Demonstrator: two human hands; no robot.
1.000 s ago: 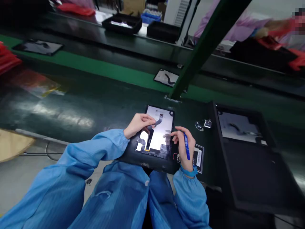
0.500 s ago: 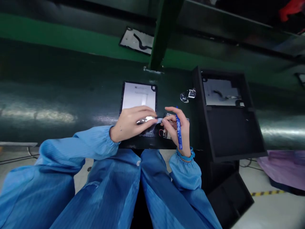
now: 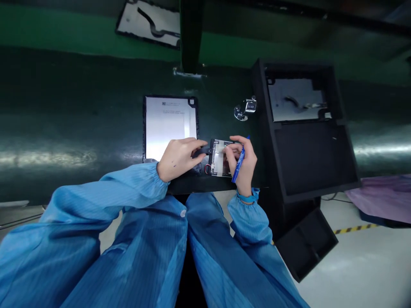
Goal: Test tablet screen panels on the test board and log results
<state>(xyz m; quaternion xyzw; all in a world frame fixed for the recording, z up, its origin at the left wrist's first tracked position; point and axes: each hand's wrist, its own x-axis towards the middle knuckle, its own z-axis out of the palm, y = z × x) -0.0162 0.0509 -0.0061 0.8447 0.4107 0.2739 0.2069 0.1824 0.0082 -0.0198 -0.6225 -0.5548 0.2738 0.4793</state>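
My left hand [image 3: 182, 157] lies over the near edge of a tablet-like panel [image 3: 170, 122] with a white back and black frame. Its thumb and fingertips are apart, on either side of a black ribbon cable [image 3: 201, 151]; whether they touch it I cannot tell. The cable runs to a small circuit board [image 3: 213, 160], which has red wire at its left corner and a whitish tape strip [image 3: 219, 159] across it. A blue pen [image 3: 238, 166] is held in my right hand [image 3: 246, 164], whose thumb and fingertips bend over the board's right part and hide it.
A chrome tally counter [image 3: 248, 105] stands beyond the board. To its right is a black divided tray [image 3: 276, 162] with another panel [image 3: 289, 96] inside. A further panel [image 3: 128, 19] lies at the back behind a green post [image 3: 191, 38]. Another black tray [image 3: 308, 244] sits lower right.
My right fingertips have moved right, away from my left fingers. The tape strip now lies across the board, and the left thumb and fingers have spread. The view has shifted too.
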